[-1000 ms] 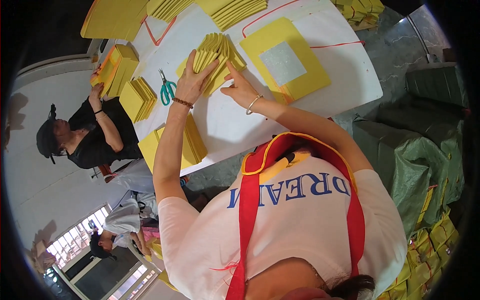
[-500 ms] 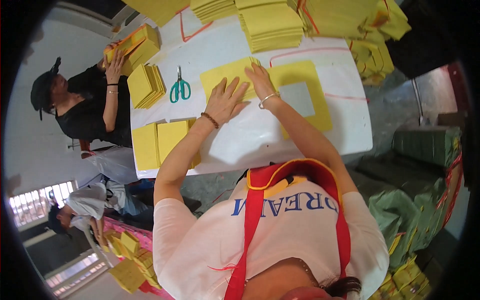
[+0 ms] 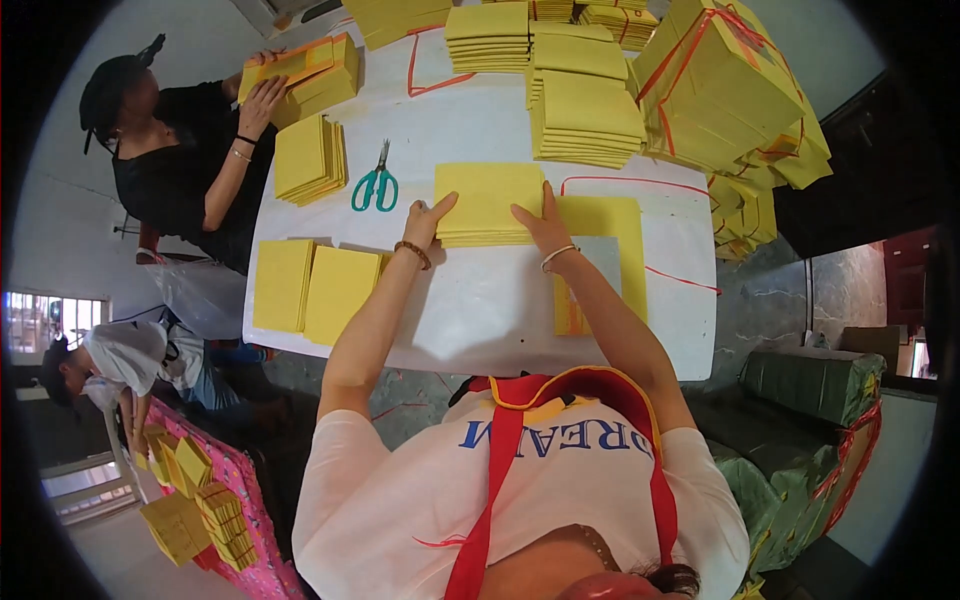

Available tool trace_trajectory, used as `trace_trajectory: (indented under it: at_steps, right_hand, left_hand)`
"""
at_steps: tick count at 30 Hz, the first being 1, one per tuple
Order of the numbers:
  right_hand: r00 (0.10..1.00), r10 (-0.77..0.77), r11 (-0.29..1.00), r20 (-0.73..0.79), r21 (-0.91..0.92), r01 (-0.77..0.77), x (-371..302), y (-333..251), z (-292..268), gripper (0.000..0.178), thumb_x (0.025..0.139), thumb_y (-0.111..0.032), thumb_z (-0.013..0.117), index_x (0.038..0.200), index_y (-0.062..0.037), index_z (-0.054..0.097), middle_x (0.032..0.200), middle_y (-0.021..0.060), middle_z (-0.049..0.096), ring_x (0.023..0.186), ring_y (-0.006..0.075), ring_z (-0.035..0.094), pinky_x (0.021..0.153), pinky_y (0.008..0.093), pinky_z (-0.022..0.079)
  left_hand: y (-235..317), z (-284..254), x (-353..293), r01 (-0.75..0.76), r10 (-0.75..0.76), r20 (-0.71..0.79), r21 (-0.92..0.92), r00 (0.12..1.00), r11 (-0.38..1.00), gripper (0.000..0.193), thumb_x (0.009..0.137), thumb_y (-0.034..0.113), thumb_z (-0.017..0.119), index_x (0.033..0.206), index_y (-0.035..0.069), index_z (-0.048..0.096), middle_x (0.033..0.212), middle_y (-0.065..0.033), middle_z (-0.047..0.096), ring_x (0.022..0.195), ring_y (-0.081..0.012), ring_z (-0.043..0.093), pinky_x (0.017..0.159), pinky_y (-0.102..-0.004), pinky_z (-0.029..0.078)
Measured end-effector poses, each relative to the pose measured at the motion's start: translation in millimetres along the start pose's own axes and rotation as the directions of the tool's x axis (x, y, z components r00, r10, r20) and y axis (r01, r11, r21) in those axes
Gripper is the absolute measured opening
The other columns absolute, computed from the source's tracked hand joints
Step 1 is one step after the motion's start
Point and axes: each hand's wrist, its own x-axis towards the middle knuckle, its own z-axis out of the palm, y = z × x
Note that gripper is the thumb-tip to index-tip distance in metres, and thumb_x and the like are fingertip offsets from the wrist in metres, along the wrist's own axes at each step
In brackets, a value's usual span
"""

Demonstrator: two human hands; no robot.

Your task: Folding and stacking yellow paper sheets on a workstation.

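Observation:
A stack of yellow paper [image 3: 490, 200] sits at the middle of the white table, its layered near edge facing me. My left hand [image 3: 426, 222] grips the stack's left side, thumb on top. On the opposite side my right hand [image 3: 546, 228] closes round the edge, its thumb also on the top sheet. The fingers under and behind the stack are partly hidden. Beneath my right forearm lie a larger yellow sheet [image 3: 620, 218] and a grey rectangular piece [image 3: 598, 256]. Teal-handled scissors [image 3: 375, 190] lie to the left of my left hand.
More yellow stacks [image 3: 585, 115] stand at the back, beside a large tied yellow bundle [image 3: 720, 90]. Two stacks [image 3: 340, 290] lie at the table's near left. Red strapping [image 3: 620, 181] crosses the tabletop [image 3: 460, 320]. A person in black [image 3: 180, 160] handles a yellow bundle at the left.
My hands have gone from lying flat on the yellow paper to gripping a stack by its two sides. The view has shifted, showing more of the back of the table.

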Motion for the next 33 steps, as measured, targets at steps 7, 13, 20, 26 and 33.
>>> trace_trajectory:
  at_steps: [7, 13, 20, 26, 33]
  right_hand:
    - [1.0, 0.009, 0.99, -0.01, 0.142, -0.007, -12, -7, -8, 0.091, 0.074, -0.019, 0.072, 0.141, -0.0028, 0.012, 0.139, 0.0129, 0.03, 0.129, 0.0228, 0.031, 0.104, 0.0345, 0.029]
    - [0.984, -0.01, 0.943, 0.177, 0.328, -0.05, -22, -18, -23, 0.115, 0.064, -0.008, 0.077, 0.142, -0.0063, -0.007, 0.138, 0.011, 0.031, 0.129, 0.0237, 0.03, 0.104, 0.0354, 0.029]
    - [0.946, -0.237, 0.971, 0.219, 0.069, 0.227, -10, 1, -31, 0.117, 0.057, -0.005, 0.081, 0.143, -0.0107, 0.002, 0.133, 0.0069, 0.035, 0.123, 0.0207, 0.036, 0.099, 0.0341, 0.037]
    - [0.936, -0.216, 0.89, 0.277, -0.338, 0.305, -4, 4, -27, 0.101, 0.047, -0.025, 0.085, 0.132, -0.0052, 0.033, 0.127, 0.014, 0.041, 0.118, 0.0282, 0.04, 0.099, 0.0376, 0.035]
    - [0.947, -0.221, 0.955, 0.232, -0.147, 0.258, 9, -3, -24, 0.102, 0.053, -0.018, 0.084, 0.134, -0.0029, 0.024, 0.127, 0.0116, 0.041, 0.118, 0.0232, 0.041, 0.098, 0.0364, 0.036]
  left_hand:
    - [27, 9, -8, 0.26, -0.175, 0.443, -0.137, 0.879, 0.956, 0.075, 0.074, 0.025, 0.072, 0.125, -0.008, 0.028, 0.104, -0.0146, 0.055, 0.086, -0.0216, 0.061, 0.071, -0.0308, 0.052]
    - [11, 7, -16, -0.099, 0.161, 0.307, -0.208, 0.938, 0.973, 0.065, 0.07, 0.009, 0.072, 0.121, 0.0, 0.033, 0.112, -0.0117, 0.049, 0.103, -0.0199, 0.053, 0.085, -0.0325, 0.047]
    - [16, -17, -14, -0.513, 0.357, 0.541, 0.168, 0.762, 0.842, 0.081, 0.063, 0.009, 0.078, 0.129, 0.006, 0.03, 0.123, -0.0115, 0.042, 0.117, -0.0245, 0.041, 0.099, -0.0354, 0.034]
    - [-12, -27, 10, -0.363, 0.081, 0.547, 0.43, 0.833, 0.827, 0.097, 0.059, 0.011, 0.081, 0.136, 0.007, 0.022, 0.134, -0.0109, 0.035, 0.126, -0.023, 0.03, 0.105, -0.036, 0.026]
    - [26, -14, -3, -0.409, 0.207, 0.541, 0.285, 0.815, 0.867, 0.097, 0.062, 0.008, 0.08, 0.136, 0.008, 0.019, 0.13, -0.0101, 0.04, 0.124, -0.0203, 0.034, 0.103, -0.0358, 0.03]
